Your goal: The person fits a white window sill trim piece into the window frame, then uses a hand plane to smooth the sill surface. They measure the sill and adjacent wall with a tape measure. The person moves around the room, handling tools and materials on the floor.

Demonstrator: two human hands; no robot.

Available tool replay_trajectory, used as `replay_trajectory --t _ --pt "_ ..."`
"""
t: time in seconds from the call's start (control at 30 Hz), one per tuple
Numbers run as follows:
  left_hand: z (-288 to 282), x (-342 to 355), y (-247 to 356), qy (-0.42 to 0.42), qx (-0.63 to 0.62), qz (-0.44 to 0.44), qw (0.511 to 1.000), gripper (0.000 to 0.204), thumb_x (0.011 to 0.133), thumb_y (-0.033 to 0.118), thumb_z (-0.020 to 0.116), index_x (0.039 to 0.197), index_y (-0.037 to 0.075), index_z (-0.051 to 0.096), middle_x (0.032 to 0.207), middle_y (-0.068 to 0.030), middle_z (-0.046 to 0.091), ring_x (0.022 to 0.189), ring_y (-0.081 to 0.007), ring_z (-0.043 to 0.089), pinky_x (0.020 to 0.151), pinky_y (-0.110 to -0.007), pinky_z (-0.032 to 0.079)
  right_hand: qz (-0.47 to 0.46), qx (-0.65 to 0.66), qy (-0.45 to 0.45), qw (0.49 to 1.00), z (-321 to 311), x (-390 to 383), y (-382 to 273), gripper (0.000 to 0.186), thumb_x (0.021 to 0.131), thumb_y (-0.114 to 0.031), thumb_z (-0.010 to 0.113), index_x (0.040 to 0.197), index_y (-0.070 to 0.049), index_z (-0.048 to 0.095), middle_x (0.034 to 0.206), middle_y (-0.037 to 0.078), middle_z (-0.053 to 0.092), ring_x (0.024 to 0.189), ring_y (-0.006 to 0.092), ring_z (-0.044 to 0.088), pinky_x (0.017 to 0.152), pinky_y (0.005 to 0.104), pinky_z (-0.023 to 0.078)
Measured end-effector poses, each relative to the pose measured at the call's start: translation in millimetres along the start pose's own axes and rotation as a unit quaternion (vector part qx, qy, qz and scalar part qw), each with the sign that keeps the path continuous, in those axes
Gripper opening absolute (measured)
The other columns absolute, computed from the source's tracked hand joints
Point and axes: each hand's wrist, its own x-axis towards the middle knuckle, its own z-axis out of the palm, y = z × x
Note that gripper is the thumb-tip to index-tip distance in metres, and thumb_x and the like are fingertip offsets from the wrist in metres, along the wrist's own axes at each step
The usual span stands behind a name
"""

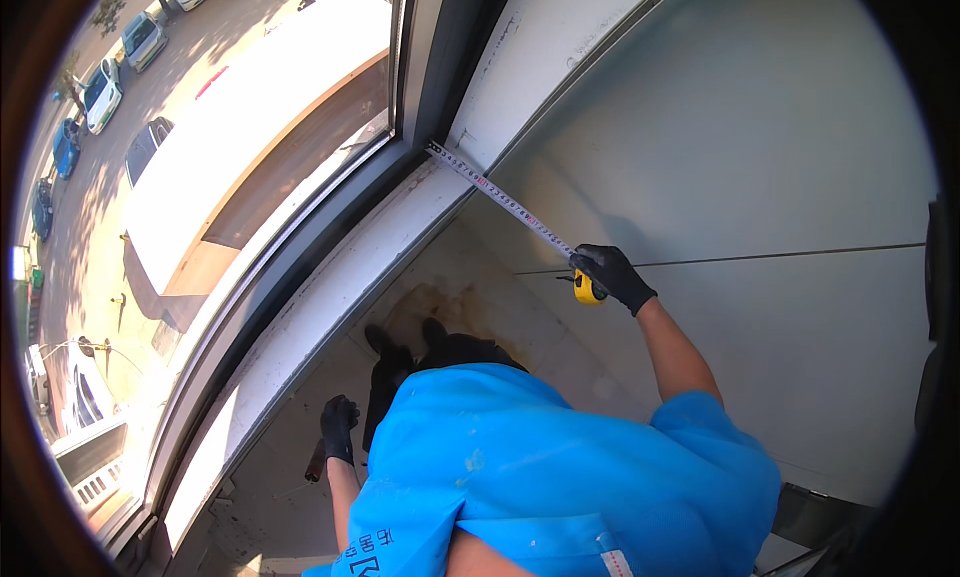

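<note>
My right hand (612, 275), in a black glove, is closed around a yellow tape measure (588, 289). The pale blade (510, 205) runs out from it toward the upper left, across the white sill, and its far end meets the dark window frame (425, 142). Low on the left, beside my legs, my left hand (340, 419), also black-gloved, has its fingers curled in. A small dark reddish object (316, 463) shows just below that hand; whether the hand holds it cannot be made out.
A white window sill (340, 277) curves along the left, with the glass beyond it showing parked cars outside. Smooth pale panels (740, 137) with a dark seam fill the right side. Below, the floor (460, 302) has a brown stain near my dark shoes (378, 339).
</note>
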Motion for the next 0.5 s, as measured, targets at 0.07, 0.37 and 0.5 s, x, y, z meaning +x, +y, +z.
replay_trajectory --t 0.07,0.37,0.5 --pt "4.9 -11.4 0.4 0.019 -0.005 0.001 1.0 0.033 0.093 0.023 0.06 0.119 0.002 0.062 0.092 -0.0101 0.07 0.073 -0.0173 0.067 0.061 -0.029 0.052 0.014 0.001 -0.012 1.0 0.8 0.4 0.4 0.03 0.097 -0.03 0.058 0.096 -0.002 0.066 0.079 0.013 0.067 0.07 0.026 0.064 0.07 0.0356 0.05" --pt "49.6 -83.1 -3.8 -0.018 0.025 0.143 0.989 0.046 0.097 0.032 0.059 0.131 0.0 0.057 0.107 -0.011 0.067 0.092 -0.0171 0.064 0.082 -0.031 0.051 -0.166 0.024 -0.221 0.961 96.0 -12.8 -68.3 0.02 0.095 -0.021 0.06 0.095 -0.002 0.068 0.081 0.009 0.068 0.071 0.0171 0.065 0.066 0.0315 0.052" --pt "58.9 -118.5 24.9 -0.068 0.044 0.29 0.954 0.05 0.098 0.035 0.06 0.135 0.002 0.054 0.116 -0.0122 0.066 0.1 -0.0204 0.063 0.088 -0.035 0.051 -0.403 -0.056 -0.243 0.881 176.3 -7.7 -113.4 0.019 0.09 -0.012 0.064 0.109 -0.006 0.066 0.095 0.01 0.07 0.083 0.0234 0.069 0.07 0.0341 0.056"
